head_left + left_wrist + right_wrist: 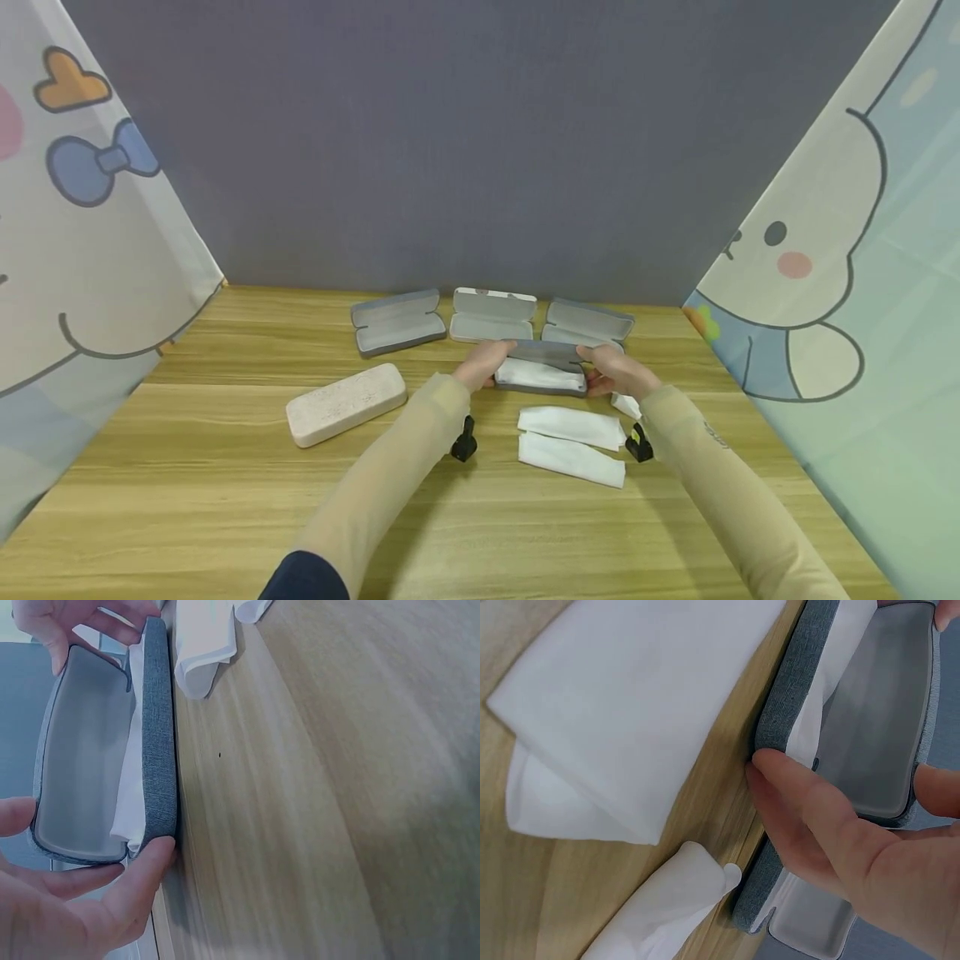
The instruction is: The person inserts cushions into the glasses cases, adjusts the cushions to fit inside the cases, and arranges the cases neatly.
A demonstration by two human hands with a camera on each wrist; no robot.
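Note:
A grey fabric glasses case (542,390) stands with its lid (82,757) up, and a folded white cloth (538,372) lies inside its base. My left hand (483,365) grips the left end, thumb at the lid's edge and fingers at the base. At the other end my right hand (617,372) holds the case in the same way, thumb on the lid and fingers at the base corner (776,735). Two folded white cloths (572,427) lie on the table in front of the case. Another white cloth (626,406) is partly hidden by the right forearm.
Behind the held case, three open glasses cases stand in a row: left (397,323), middle (492,315) and right (587,323). A closed, speckled pale case (347,404) lies to the left. A grey panel (480,150) rises behind the wooden table (225,467).

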